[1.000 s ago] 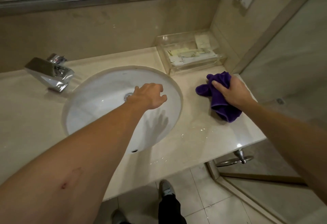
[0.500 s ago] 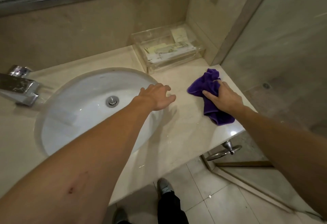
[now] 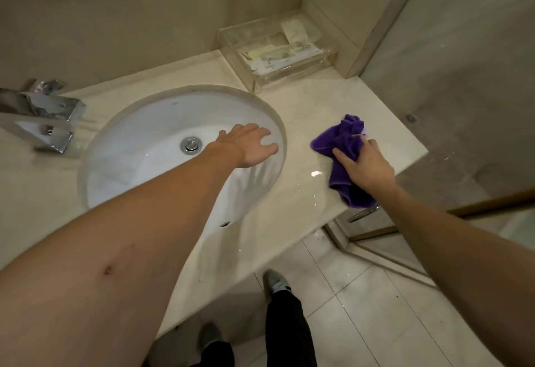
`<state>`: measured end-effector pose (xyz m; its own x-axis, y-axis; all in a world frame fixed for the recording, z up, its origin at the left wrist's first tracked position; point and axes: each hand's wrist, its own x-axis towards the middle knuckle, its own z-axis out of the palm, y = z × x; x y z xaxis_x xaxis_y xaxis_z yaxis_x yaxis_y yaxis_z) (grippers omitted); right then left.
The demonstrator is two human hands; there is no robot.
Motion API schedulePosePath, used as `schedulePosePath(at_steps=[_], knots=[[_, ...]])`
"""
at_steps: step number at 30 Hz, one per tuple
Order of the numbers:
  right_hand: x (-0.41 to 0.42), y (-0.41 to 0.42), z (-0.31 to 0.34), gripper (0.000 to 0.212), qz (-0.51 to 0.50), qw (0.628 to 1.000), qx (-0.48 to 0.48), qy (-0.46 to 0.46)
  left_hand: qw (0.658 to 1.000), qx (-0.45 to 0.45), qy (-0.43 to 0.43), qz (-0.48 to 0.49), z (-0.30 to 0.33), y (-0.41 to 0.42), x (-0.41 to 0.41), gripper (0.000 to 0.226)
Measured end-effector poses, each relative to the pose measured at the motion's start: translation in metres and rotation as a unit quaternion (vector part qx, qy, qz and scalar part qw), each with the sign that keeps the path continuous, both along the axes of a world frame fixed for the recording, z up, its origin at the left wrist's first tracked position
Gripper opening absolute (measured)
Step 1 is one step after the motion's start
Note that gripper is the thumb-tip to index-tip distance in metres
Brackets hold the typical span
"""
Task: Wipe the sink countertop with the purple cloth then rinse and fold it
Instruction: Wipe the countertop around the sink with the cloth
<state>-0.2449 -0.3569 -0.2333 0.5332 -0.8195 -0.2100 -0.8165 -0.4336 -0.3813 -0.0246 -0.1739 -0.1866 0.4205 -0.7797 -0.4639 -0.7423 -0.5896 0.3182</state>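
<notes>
Polished cream stone counter [image 3: 304, 192], glossy, with wet glints near the front edge. Smooth white glazed ceramic basin [image 3: 150, 146] with a shiny metal drain [image 3: 190, 144]. Chrome faucet [image 3: 43, 117], mirror-bright but spotted. Soft, fuzzy purple cloth [image 3: 341, 140], matt, bunched under the right hand [image 3: 364, 166]. Clear plastic tray [image 3: 278, 50] holding paper packets. Glossy pale floor tiles [image 3: 362, 294]. Matt beige wall [image 3: 130, 27].

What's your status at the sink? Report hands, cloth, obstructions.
Right hand grips purple cloth on countertop. Left hand open over basin, empty. Clear box at back corner, apart from cloth.
</notes>
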Motion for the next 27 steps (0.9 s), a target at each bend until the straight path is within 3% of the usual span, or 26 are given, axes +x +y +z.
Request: schedulePosePath(at_steps=[9, 13, 18, 22, 27], knots=[[0.062, 0.120, -0.011, 0.049, -0.029, 0.998, -0.035, -0.031, 0.998, -0.018, 0.006, 0.052, 0.010, 0.072, 0.030, 0.074], [0.094, 0.144, -0.010, 0.047, -0.014, 0.999, -0.019, -0.047, 0.998, -0.013, 0.000, 0.062, 0.008, 0.104, 0.037, 0.062], [0.099, 0.130, 0.002, 0.049, -0.036, 0.994, 0.039, -0.099, 0.997, 0.004, 0.002, 0.079, 0.013, 0.126, 0.043, 0.062], [0.076, 0.102, 0.028, 0.063, -0.064, 0.990, 0.024, -0.124, 0.997, 0.000, -0.008, 0.083, 0.022, 0.123, 0.029, 0.060], [0.033, 0.071, 0.044, 0.065, -0.083, 0.992, -0.005, -0.098, 0.997, -0.004, -0.022, 0.068, 0.031, 0.100, -0.011, 0.059]])
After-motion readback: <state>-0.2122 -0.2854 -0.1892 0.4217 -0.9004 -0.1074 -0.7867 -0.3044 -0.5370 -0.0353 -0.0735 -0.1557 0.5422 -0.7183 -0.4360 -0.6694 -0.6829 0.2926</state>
